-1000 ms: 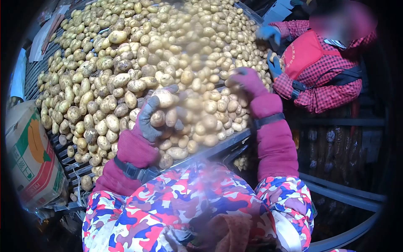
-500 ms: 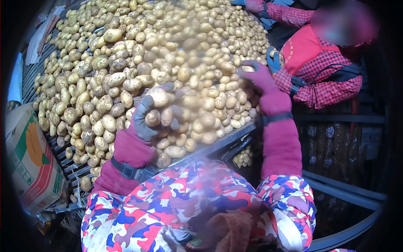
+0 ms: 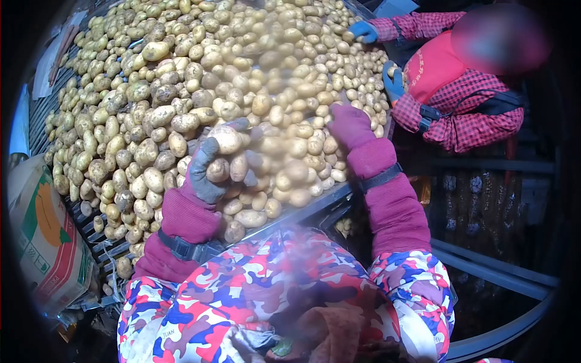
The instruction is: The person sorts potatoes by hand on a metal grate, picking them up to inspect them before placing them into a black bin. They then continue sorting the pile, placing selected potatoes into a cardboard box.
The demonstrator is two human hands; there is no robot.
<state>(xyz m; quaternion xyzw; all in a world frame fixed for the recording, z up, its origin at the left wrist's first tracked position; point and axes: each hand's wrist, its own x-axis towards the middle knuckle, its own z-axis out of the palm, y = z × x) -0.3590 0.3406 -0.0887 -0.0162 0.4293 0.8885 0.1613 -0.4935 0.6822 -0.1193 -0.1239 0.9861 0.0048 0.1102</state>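
Note:
My left hand point(image 3: 209, 172), in a grey-palmed glove, is closed round several potatoes. A larger pale potato point(image 3: 224, 140) sits at the top of the grip, with two smaller ones, including a brownish potato point(image 3: 218, 170), below it. My right hand point(image 3: 351, 125), in a purple glove, is back side up, low over the potato pile point(image 3: 302, 124). Its fingertips are hidden, so whether they hold a potato does not show. Potatoes of mixed size, some with dirt on them, lie around both hands.
A metal edge point(image 3: 315, 209) borders the pile in front of my body. At right, a co-worker in a checked jacket point(image 3: 478, 130) wears blue gloves; one hand point(image 3: 365, 31) reaches to the pile, the other point(image 3: 393, 83) holds a potato. A printed carton point(image 3: 45, 236) stands at left.
My right hand has moved left and slightly down, from near the co-worker's hand to over the pile. The co-worker's far hand has come further into view. My left hand keeps its potatoes.

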